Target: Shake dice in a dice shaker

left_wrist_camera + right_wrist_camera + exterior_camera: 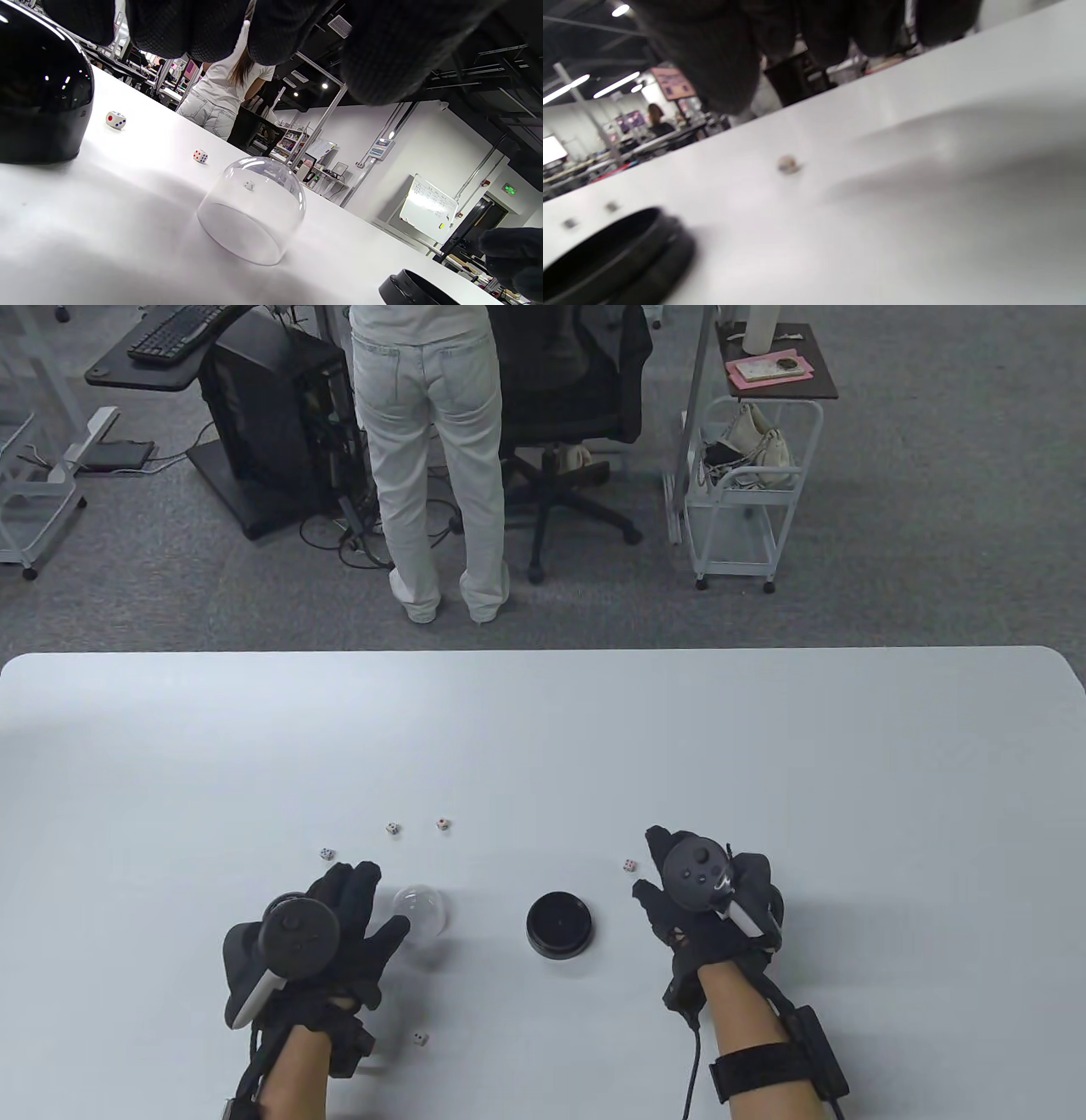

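Note:
The clear dome (422,912) of the shaker stands mouth down on the white table (543,729), apart from its black round base (558,925). Several small dice lie loose: three beyond the left hand (392,828), one (629,865) by the right hand, one (419,1038) near the front edge. My left hand (382,899) is open with fingers spread just left of the dome, holding nothing. The left wrist view shows the dome (254,207) standing free under the fingers (191,29). My right hand (649,861) is open, its fingers close beside the die, which is blurred in the right wrist view (788,164).
Beyond the table's far edge a person in white trousers (433,458) stands by an office chair (568,407), a computer tower (271,415) and a white trolley (747,483). The black base also shows in the right wrist view (619,254).

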The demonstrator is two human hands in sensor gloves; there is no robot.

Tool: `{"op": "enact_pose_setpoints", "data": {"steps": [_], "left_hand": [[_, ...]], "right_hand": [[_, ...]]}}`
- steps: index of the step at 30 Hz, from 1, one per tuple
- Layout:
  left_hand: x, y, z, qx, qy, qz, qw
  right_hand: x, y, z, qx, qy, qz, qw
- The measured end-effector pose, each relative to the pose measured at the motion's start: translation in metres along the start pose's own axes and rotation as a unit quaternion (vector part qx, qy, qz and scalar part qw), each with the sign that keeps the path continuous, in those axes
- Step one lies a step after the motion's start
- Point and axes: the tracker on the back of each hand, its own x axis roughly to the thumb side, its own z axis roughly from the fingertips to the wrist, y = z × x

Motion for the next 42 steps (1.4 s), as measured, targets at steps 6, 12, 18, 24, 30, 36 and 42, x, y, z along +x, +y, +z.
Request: {"op": "enact_pose_setpoints", "data": {"steps": [6, 12, 18, 24, 30, 36, 42], "left_hand": [[0.0, 0.0, 0.0, 0.001, 0.001, 0.001, 1.0], [0.001, 0.0, 0.0, 0.0, -0.001, -0.001, 1.0], [0.0, 0.001, 0.0, -0.002, -0.002, 0.002, 1.0], [0.001, 0.0, 0.0, -0.005, -0.002, 0.002, 1.0], [0.001, 0.001, 0.0, -0.002, -0.004, 0.005, 1.0], [0.003, 0.0, 0.0, -0.001, -0.009, 0.001, 1.0], [0.003, 0.0, 0.001, 0.0, -0.012, -0.005, 1.0]], "right_hand": [[-0.01, 0.007, -0.016, 0.002, 0.032, 0.038, 0.999], [0.004, 0.027, -0.036, 0.034, 0.031, 0.086, 0.995], [0.02, 0.041, -0.052, 0.055, 0.029, 0.12, 0.991], [0.027, 0.047, -0.057, 0.066, 0.032, 0.126, 0.989], [0.031, 0.04, -0.045, 0.066, -0.011, 0.111, 0.992], [0.059, 0.03, -0.013, 0.065, -0.103, 0.028, 0.992], [0.072, 0.048, 0.0, 0.082, -0.131, 0.071, 0.985]]}}
